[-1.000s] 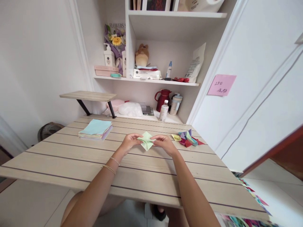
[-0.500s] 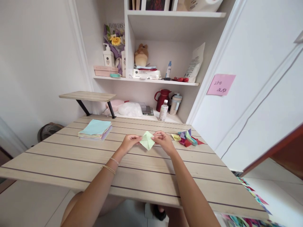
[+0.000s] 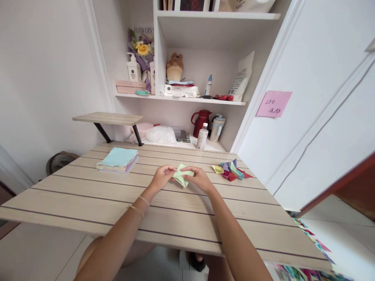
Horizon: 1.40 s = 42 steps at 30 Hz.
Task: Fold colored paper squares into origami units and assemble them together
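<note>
Left fingers (image 3: 168, 168) and right fingers (image 3: 191, 169) pinch green paper (image 3: 183, 182), apparently mid-fold (above a desk (image 3: 178, 210)); aligning its edges looks necessary.

We see pale green on the folded paper (image 3: 185, 182), and light blue on top of the paper stack (image 3: 119, 157), with cream, pink and lilac at its edges. The folded paper pieces (image 3: 233, 169) show us yellow, purple, red, teal and green. Our slatted desk (image 3: 181, 205) is beige, striped with dark lines. We find deep red on the jug (image 3: 202, 123), pink on the sticky note (image 3: 274, 102) with dark writing, and brown and cream on the plush toy (image 3: 175, 70).
</note>
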### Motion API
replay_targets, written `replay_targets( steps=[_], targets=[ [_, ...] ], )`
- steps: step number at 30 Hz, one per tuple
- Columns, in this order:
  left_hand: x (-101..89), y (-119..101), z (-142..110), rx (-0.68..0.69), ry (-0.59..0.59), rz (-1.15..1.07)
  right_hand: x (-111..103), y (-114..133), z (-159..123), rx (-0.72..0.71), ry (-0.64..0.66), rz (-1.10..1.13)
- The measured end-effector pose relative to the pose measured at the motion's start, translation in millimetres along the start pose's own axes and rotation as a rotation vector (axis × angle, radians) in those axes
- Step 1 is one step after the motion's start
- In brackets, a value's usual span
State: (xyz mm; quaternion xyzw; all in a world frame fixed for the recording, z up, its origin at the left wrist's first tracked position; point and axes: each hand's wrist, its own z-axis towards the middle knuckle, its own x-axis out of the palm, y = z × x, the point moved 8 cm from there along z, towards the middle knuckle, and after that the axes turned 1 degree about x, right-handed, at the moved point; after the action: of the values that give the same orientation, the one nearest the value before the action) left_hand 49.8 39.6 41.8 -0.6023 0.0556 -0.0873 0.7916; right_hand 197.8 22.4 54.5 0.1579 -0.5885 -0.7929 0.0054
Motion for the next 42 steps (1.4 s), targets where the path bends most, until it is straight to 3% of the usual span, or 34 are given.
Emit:
replay_targets(
  steps=[8, 18, 23, 28, 32, 38, 42],
  targets=[
    [-4.9, 5, 1, -0.056, -0.030, -0.042, 9, 4, -3, 0.001, 0.108, -0.013],
    [3.5, 4, -2, -0.063, 0.043, -0.124, -12, -4, 3, -0.030, -0.152, -0.032],
    [12.9, -1, -7, -0.023, 0.116, -0.096, -12, -6, 4, -0.050, -0.166, 0.071],
    [5.7, -6, -3, 0.074, 0.052, -0.018, -5, -1, 2, -0.078, -0.099, 0.089],
    [-4.8, -13, 0, 0.133, -0.031, 0.123, -1, -2, 2, -0.052, -0.035, 0.007],
    [3.2, -15, -5, 0.165, 0.043, 0.155, -5, 12, 1, -0.192, -0.079, -0.248],
    [2.5, -19, -7, 0.226, 0.018, 0.281, -1, 20, -2, -0.276, -0.044, -0.401]
  ],
)
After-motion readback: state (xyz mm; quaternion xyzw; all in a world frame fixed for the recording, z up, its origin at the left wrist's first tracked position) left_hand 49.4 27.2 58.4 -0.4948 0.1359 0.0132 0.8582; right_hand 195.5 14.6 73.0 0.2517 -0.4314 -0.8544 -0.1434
